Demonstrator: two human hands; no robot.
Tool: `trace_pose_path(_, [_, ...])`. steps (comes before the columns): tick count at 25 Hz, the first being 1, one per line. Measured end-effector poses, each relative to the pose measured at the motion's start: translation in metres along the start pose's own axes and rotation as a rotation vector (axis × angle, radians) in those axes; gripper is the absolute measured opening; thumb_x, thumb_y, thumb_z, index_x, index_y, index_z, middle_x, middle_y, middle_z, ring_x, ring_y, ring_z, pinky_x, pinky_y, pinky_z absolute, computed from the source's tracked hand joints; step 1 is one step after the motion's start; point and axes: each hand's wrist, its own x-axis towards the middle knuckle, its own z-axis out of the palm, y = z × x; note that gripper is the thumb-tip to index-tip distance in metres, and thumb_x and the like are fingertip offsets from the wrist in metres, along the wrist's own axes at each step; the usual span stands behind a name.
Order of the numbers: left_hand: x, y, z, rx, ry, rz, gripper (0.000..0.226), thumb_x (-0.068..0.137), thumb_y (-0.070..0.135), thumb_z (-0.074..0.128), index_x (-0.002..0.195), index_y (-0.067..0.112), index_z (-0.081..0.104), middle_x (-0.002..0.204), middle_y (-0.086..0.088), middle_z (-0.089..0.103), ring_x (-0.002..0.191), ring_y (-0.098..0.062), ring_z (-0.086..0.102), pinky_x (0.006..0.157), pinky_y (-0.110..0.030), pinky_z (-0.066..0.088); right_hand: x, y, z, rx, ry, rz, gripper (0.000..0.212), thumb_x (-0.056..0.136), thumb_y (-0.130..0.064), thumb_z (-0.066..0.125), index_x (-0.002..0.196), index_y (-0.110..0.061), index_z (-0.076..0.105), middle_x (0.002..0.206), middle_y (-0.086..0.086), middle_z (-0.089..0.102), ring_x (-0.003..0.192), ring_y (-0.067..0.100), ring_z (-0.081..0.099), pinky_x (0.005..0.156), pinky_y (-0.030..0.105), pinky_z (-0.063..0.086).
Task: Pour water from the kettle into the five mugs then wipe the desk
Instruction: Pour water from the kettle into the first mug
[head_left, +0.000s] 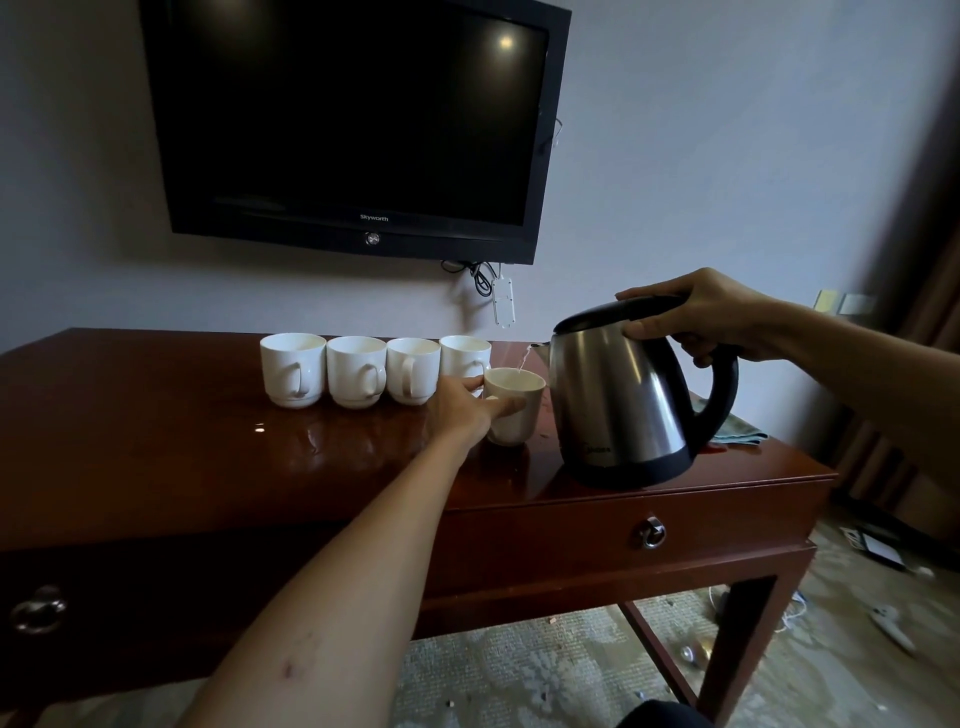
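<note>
A steel kettle with a black lid and handle is tipped to the left above the dark wooden desk. My right hand grips its handle, thumb on the lid. A thin stream of water runs from the spout into a white mug. My left hand holds that mug from the left side, on the desk. Several more white mugs stand in a row behind it, handles facing me. A teal cloth lies behind the kettle at the desk's right end, mostly hidden.
A black television hangs on the wall above the desk, with cables and a white strip dangling below it. The desk has a drawer with a ring pull. Clutter lies on the carpet at the right.
</note>
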Motion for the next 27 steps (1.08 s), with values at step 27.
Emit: trace_pose_path(27, [0.009,-0.010,0.004,-0.048,0.004,-0.012,0.075,0.057,0.040,0.100,0.125,0.023,0.074,0.101,0.002,0.076,0.099,-0.027,0.073,0.084,-0.042,0.059,0.004,-0.005,0.002,-0.010,-0.025,0.022,0.053,0.075,-0.025,0.087,0.125,-0.027,0.072,0.055,-0.001,0.034,0.046,0.015,0.030,0.044,0.028,0.036])
